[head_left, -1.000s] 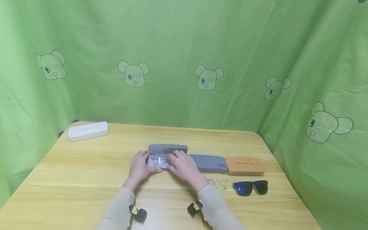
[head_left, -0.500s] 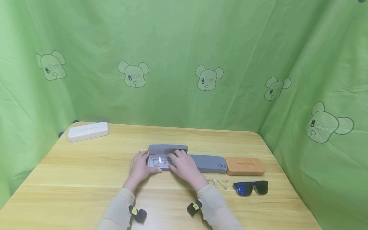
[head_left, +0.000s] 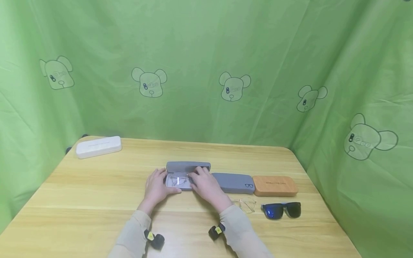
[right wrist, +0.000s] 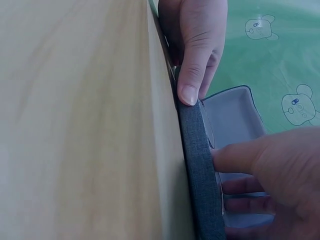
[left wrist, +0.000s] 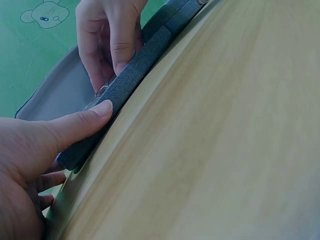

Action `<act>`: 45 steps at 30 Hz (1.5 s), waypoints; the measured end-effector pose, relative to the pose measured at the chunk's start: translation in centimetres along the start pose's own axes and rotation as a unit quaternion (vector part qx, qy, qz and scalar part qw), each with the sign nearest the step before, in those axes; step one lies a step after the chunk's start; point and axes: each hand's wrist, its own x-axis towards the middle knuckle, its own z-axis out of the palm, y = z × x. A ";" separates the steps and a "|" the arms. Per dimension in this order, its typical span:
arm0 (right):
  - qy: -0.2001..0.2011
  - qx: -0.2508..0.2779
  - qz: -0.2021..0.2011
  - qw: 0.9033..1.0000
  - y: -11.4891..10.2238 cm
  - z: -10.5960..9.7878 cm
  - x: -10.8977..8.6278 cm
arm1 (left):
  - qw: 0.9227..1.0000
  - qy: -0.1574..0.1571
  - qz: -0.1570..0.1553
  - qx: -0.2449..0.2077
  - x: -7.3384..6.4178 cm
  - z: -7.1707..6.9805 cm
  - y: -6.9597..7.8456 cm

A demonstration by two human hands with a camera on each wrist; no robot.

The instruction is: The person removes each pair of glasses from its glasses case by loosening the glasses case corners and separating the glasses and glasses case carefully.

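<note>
Eyeglass case [head_left: 182,167], grey, pale-lined.

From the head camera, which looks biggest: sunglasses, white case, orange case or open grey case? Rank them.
1. Open grey case, lid included
2. Orange case and white case: unsure; similarly long, white one farther away
3. Dark sunglasses

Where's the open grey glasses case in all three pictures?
Head: open case, below the middle, slightly left.
Left wrist: case, upper left, slanting up rightward.
Right wrist: case, just right of middle, reaching the bottom edge.
Shared landmark: green cloth with bear faces.
</note>
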 end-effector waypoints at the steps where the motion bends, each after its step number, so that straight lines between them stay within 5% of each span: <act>1: 0.002 0.001 0.001 1.000 0.0 0.0 0.0 | 1.000 -0.001 -0.001 -0.001 0.0 0.0 0.0; 11: 0.043 -0.014 -0.015 0.999 -0.1 0.5 -0.2 | 1.000 -0.001 -0.002 -0.014 -0.2 0.3 -0.2; 45: 0.075 -0.003 -0.007 0.997 -0.8 -0.8 -0.5 | 1.000 0.006 0.003 -0.013 -0.1 0.1 -0.1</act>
